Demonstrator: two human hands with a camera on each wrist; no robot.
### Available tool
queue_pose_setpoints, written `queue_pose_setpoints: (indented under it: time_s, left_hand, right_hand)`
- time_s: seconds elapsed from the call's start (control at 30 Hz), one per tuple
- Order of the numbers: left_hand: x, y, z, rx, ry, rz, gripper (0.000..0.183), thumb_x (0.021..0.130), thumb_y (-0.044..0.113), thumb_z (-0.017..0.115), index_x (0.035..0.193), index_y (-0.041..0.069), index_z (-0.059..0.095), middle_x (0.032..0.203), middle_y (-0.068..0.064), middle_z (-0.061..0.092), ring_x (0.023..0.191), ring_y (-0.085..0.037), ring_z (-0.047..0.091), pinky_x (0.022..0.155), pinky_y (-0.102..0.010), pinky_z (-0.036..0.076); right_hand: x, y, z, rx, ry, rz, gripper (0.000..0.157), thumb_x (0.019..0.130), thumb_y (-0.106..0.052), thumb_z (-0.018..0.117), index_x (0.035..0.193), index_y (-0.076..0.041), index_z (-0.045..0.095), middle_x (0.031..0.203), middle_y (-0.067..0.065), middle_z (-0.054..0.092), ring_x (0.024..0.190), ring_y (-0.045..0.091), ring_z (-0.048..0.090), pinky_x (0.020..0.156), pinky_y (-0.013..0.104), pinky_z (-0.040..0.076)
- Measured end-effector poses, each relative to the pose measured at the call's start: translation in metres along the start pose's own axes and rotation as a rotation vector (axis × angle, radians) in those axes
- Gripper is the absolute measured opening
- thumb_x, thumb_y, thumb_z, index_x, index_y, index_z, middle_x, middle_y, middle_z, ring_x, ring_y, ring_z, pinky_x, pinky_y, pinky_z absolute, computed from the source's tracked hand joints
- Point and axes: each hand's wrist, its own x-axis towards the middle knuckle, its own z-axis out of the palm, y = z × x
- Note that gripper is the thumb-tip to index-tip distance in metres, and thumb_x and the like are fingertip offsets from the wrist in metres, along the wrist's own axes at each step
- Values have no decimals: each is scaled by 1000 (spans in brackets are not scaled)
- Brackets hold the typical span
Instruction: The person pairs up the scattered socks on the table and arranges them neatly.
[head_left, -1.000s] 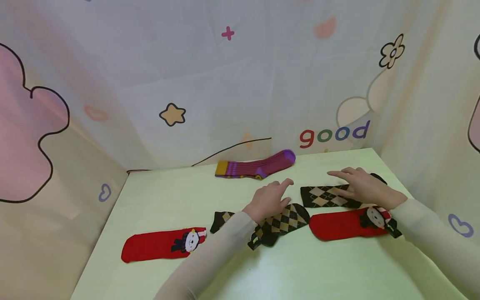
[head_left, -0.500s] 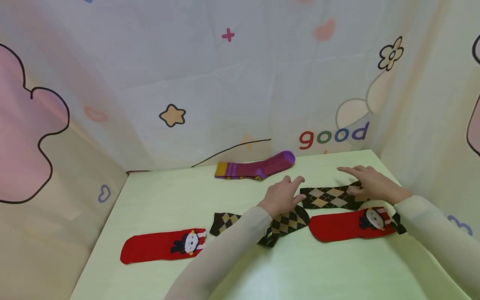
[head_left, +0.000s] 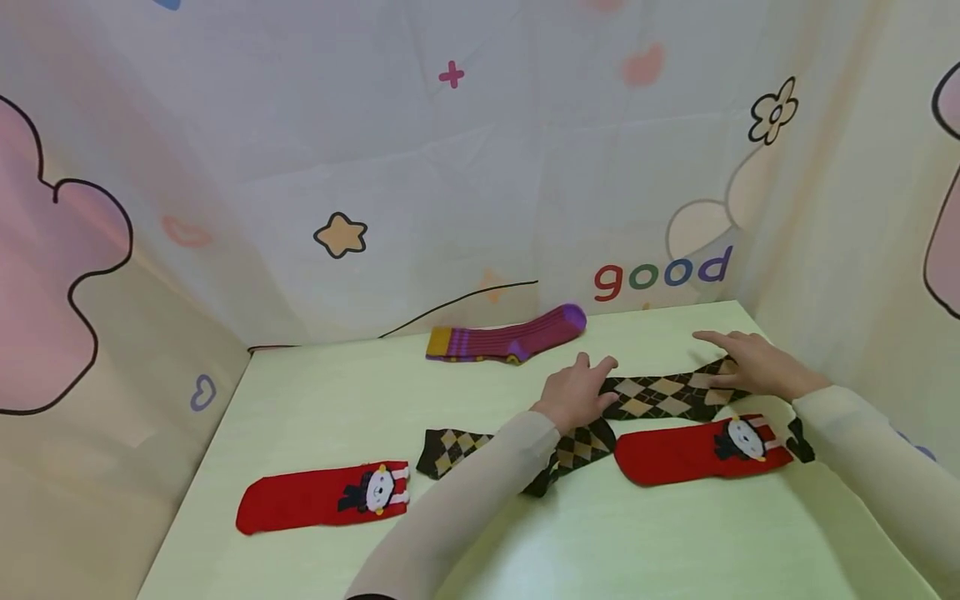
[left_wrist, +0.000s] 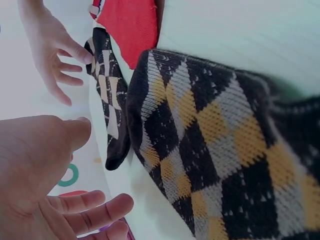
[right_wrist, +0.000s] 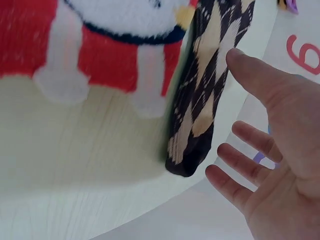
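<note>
In the head view my left hand [head_left: 576, 393] hovers at the cuff end of a black-and-beige argyle sock [head_left: 652, 396], its fingers apart and holding nothing. Beneath that wrist lies a second argyle sock [head_left: 581, 447], partly hidden by the sleeve; the left wrist view gives its yellow and grey diamonds [left_wrist: 210, 125] up close. My right hand [head_left: 768, 365] is over the toe end of the first argyle sock, thumb and fingers spread. In the right wrist view that sock [right_wrist: 205, 90] lies beside the thumb, and nothing is in the right hand [right_wrist: 280, 135].
A red sock [head_left: 675, 454] with a bear face lies in front of the right argyle sock. Its look-alike red sock [head_left: 292, 500] is at the left. A purple sock [head_left: 510, 333] with a yellow cuff lies by the back curtain [head_left: 420, 167]. All are on a pale green table [head_left: 322, 400].
Both hands have shifted to the right, the left one from over its argyle sock toward the other one's cuff. The socks lie as before; the head view has drifted slightly.
</note>
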Motion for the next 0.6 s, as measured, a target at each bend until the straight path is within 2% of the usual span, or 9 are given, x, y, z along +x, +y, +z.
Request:
queue_pose_setpoints:
  time_s: [0.1, 0.23, 0.33, 0.47, 0.6]
  left_hand:
    - [2, 1, 1, 14, -4, -4, 51, 103, 47, 59, 149, 34, 44, 122, -6, 55, 63, -14, 54, 53, -26, 46]
    - [5, 4, 4, 38, -12, -15, 50, 102, 47, 59, 148, 35, 45, 122, -5, 56, 66, -15, 57, 55, -28, 48]
    - [8, 7, 8, 54, -24, -14, 49, 102, 47, 60, 147, 35, 46, 123, -4, 56, 70, -16, 59, 58, -29, 51]
    - [13, 12, 11, 71, -37, -4, 47, 102, 47, 61, 145, 33, 48, 122, -4, 57, 74, -17, 62, 60, -30, 52]
    - [18, 18, 13, 103, -43, -4, 44, 100, 47, 63, 140, 32, 51, 117, -2, 56, 75, -17, 62, 58, -30, 51]
  right_hand:
    - [0, 4, 0, 7, -9, 13, 79, 84, -22, 86, 147, 1, 44, 99, 17, 62, 82, 26, 54, 85, 62, 54]
    - [0, 7, 0, 11, -19, 6, 77, 83, -23, 86, 144, 3, 48, 107, 23, 64, 85, 29, 56, 87, 64, 52]
    - [-2, 11, 1, 9, -34, 14, 74, 84, -24, 86, 143, 5, 51, 119, 31, 63, 96, 40, 61, 91, 68, 49]
    - [-4, 18, 3, 14, -54, 43, 72, 85, -24, 84, 142, 7, 52, 130, 37, 58, 115, 55, 57, 95, 73, 44]
    - [-5, 25, 2, 27, -75, 58, 70, 87, -25, 83, 141, 8, 53, 132, 37, 58, 118, 57, 54, 96, 74, 43]
